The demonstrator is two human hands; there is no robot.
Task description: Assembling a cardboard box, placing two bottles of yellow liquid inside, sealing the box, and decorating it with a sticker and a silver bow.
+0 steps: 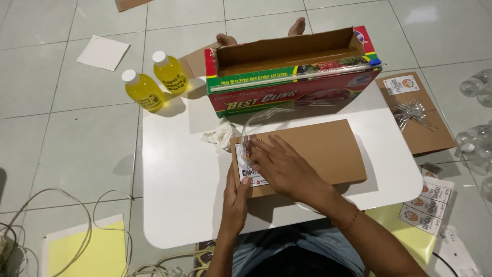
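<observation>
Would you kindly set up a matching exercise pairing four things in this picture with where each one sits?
Things:
1. two yellow bottles
2. cling-wrap box
3. brown box with a clear bow
4. right hand

Places:
A. floor, right of the white table
B. on the flat brown box
C. floor, at the table's far left corner
D. far edge of the table

Pairs: 1-C, 2-D, 3-A, 4-B

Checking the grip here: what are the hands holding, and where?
The left hand grips the flat brown cardboard box at its near-left edge; the right hand presses flat on its top by the label.
</observation>
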